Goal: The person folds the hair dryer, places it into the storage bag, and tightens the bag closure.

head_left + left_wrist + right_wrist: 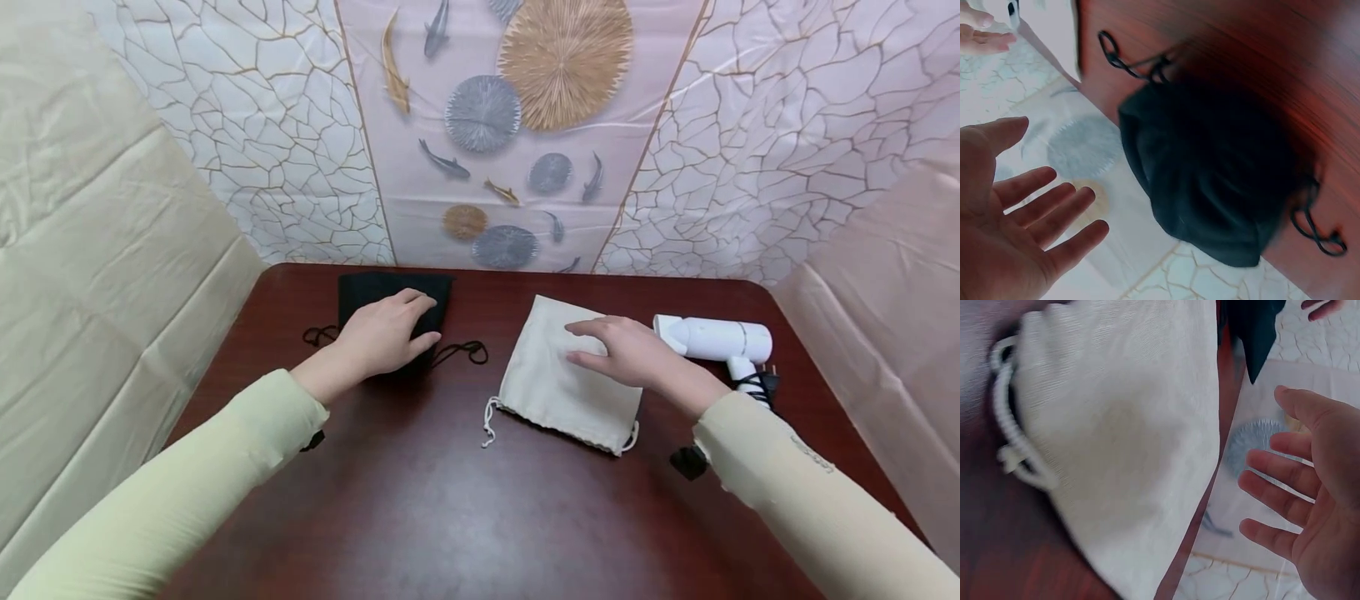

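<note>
A black drawstring bag (367, 292) lies at the back left of the table, its dark cords spread out to both sides. Over it hovers my left hand (386, 333), fingers loosely extended and holding nothing; the left wrist view shows the palm beside the bag (1210, 169). To the right lies a cream drawstring bag (555, 375), flat, its white cords at the near corners. My right hand (626, 354) is above that bag's right part with relaxed, spread fingers. In the right wrist view the palm faces the cream cloth (1122, 437) with nothing in it.
A white hair dryer (712, 339) lies right of the cream bag, its black cord (761, 383) wound about the handle. Patterned cloth (300, 142) hangs behind the dark red table (450, 500), and plain cloth walls stand at both sides.
</note>
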### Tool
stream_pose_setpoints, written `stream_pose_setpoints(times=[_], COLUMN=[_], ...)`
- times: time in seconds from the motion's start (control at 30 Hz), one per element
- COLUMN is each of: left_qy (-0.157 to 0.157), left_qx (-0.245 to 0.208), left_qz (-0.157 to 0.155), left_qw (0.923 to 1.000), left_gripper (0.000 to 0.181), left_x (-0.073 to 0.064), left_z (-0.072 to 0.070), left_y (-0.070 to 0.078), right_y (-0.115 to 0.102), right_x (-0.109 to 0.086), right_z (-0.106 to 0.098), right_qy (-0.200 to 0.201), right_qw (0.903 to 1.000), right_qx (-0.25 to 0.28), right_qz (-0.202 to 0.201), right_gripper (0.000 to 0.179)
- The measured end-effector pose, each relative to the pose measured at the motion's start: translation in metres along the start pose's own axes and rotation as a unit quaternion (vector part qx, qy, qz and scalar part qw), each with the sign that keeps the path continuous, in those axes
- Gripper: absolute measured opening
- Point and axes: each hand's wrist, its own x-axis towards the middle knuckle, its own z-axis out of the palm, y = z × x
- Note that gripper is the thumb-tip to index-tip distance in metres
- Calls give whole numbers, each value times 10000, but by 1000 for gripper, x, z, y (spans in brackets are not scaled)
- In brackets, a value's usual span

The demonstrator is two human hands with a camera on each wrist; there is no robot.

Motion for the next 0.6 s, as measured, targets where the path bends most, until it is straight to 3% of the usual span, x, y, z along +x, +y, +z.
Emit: stream_pose_setpoints(times=[0.3, 0.6], left_qy=[-75, -172], left_qx=[-349, -395], left_qz=[183, 316], left_qw=[9992, 9986], left_gripper=[57, 56], left_x=[10, 18], left_z=[20, 36], left_y=[29, 52], right_y=[22, 55], right_x=[-36, -88], right_z=[-3, -8], right_qy=[197, 1084], right_qw=[9983, 9915], right_qx=[374, 285], right_qz=[396, 662], right_gripper=[55, 49])
